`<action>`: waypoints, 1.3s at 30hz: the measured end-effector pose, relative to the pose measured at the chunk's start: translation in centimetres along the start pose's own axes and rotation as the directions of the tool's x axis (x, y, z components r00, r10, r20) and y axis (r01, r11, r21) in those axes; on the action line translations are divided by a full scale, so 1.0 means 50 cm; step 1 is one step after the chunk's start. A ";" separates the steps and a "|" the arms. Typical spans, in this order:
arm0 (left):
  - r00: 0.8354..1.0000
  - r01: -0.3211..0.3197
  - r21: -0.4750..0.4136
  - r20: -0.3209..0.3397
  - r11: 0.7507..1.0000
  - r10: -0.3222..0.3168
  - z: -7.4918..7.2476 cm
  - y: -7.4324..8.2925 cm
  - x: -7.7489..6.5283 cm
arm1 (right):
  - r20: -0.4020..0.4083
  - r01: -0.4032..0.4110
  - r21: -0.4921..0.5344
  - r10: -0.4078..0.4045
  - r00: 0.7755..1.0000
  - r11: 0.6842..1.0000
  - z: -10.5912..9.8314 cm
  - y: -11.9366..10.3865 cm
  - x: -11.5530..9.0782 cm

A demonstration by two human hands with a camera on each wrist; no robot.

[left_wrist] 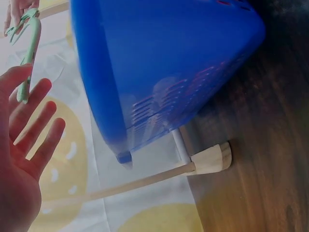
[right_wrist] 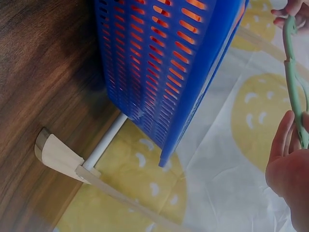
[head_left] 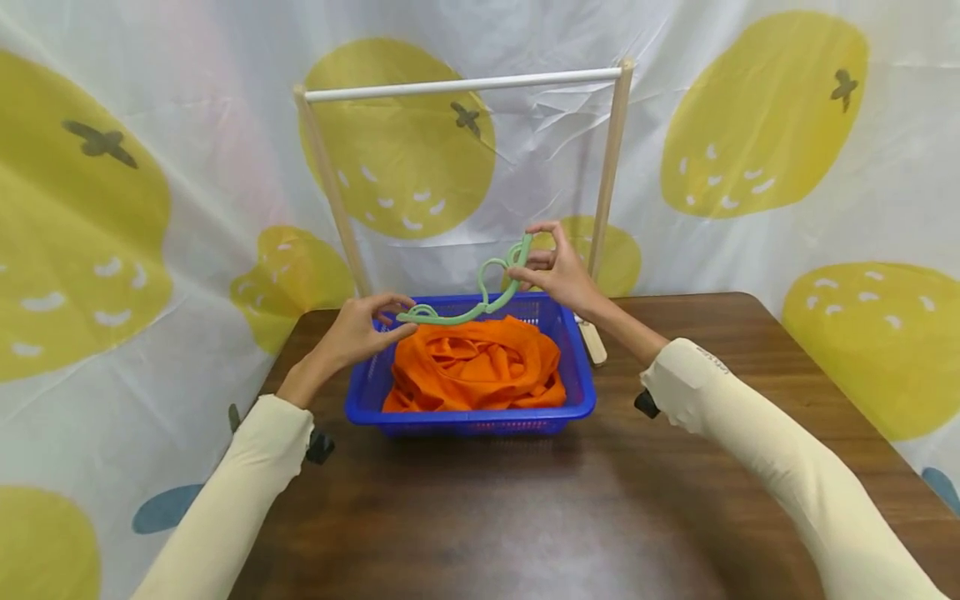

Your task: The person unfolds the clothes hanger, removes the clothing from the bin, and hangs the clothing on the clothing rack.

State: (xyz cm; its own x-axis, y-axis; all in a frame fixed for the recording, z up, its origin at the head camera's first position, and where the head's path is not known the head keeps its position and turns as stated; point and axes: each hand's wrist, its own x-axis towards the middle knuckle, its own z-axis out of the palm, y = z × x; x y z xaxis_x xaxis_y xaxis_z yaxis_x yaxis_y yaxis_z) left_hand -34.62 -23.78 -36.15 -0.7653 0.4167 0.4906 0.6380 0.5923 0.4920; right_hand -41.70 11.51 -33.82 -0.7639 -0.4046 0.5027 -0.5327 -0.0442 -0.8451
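Your left hand (head_left: 360, 332) and right hand (head_left: 564, 277) pinch opposite ends of the green hanger (head_left: 484, 307) mid-frame, above orange cloth (head_left: 487, 367).

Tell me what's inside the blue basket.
An orange cloth lies bunched inside the blue basket. Anything beneath it or within its folds is covered, and the green hanger blocks a little of the back from the head view.

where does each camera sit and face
Head: head-worn, looking forward and down at green hanger, blue basket; left hand, right hand, sleeves show.
Left wrist: worn there, facing basket's left side; left hand near, right hand beyond.
Right wrist: worn there, facing basket's right side; right hand near, left beyond.
Both wrist views share hanger, basket.
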 end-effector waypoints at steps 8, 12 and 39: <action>0.997 -0.075 -0.013 -0.011 0.997 0.075 0.008 0.005 0.018 | -0.002 -0.002 0.052 0.002 1.000 0.999 0.008 0.008 0.006; 0.993 -0.119 -0.019 -0.027 0.993 0.119 0.008 0.002 0.026 | -0.010 -0.006 0.065 0.007 1.000 0.998 0.009 0.011 0.010; 0.996 -0.036 -0.148 -0.089 0.988 0.023 0.005 -0.020 0.038 | 0.095 0.029 -0.230 -0.007 0.995 0.973 -0.052 0.034 -0.003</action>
State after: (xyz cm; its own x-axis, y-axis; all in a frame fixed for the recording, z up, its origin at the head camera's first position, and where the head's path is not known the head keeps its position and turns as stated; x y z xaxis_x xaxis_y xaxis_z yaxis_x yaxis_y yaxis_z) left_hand -36.76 -23.42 -35.88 -0.7401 0.3670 0.5636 0.6704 0.4689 0.5750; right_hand -43.43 13.90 -34.87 -0.7218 -0.4893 0.4895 -0.6245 0.1554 -0.7654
